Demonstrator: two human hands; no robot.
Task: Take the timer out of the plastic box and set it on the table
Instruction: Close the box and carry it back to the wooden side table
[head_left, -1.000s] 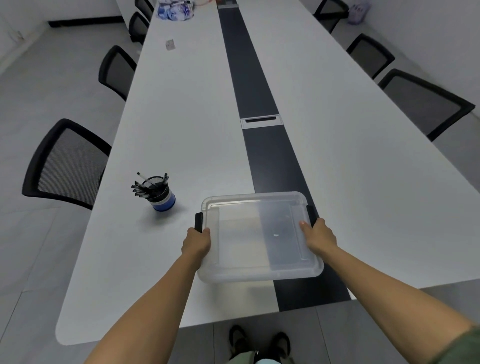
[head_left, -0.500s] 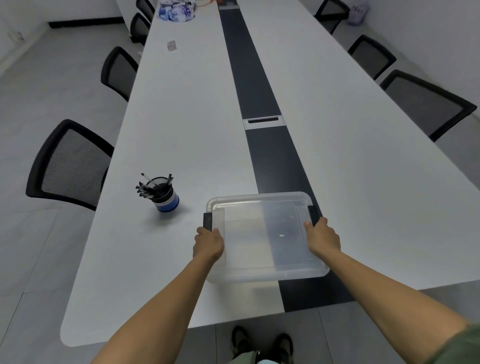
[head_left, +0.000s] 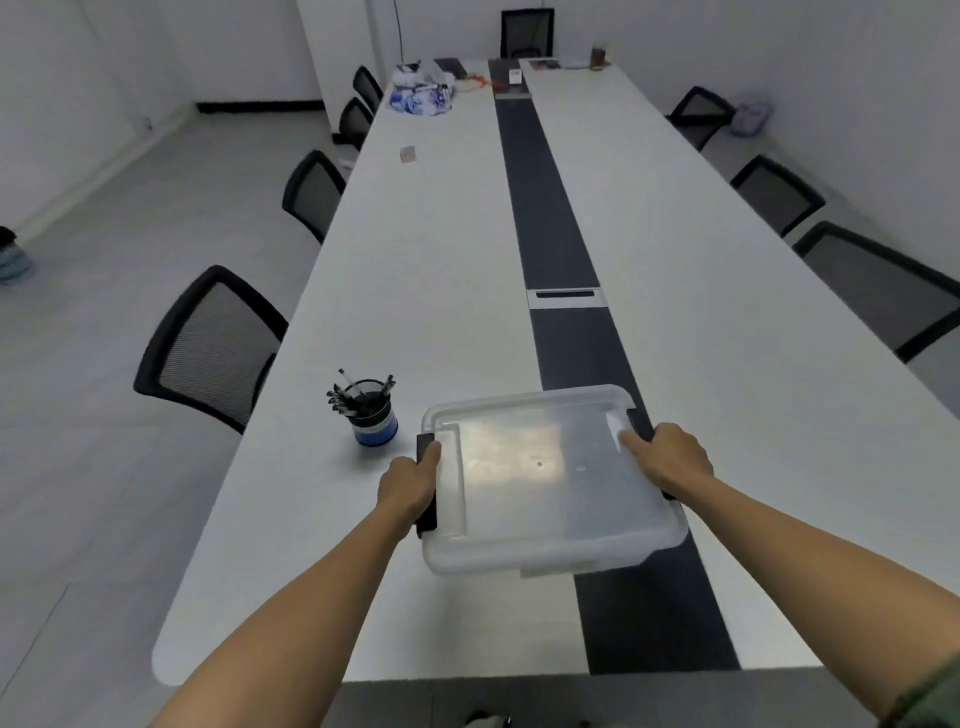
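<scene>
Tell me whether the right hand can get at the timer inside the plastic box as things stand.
Probably not yet. The lid is on the plastic box, and the right hand grips the black latch on its side, as the left hand does on the other. No timer shows through the cloudy plastic.

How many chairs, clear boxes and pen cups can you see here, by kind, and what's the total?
chairs: 8
box: 1
pen cup: 1
Total: 10
</scene>
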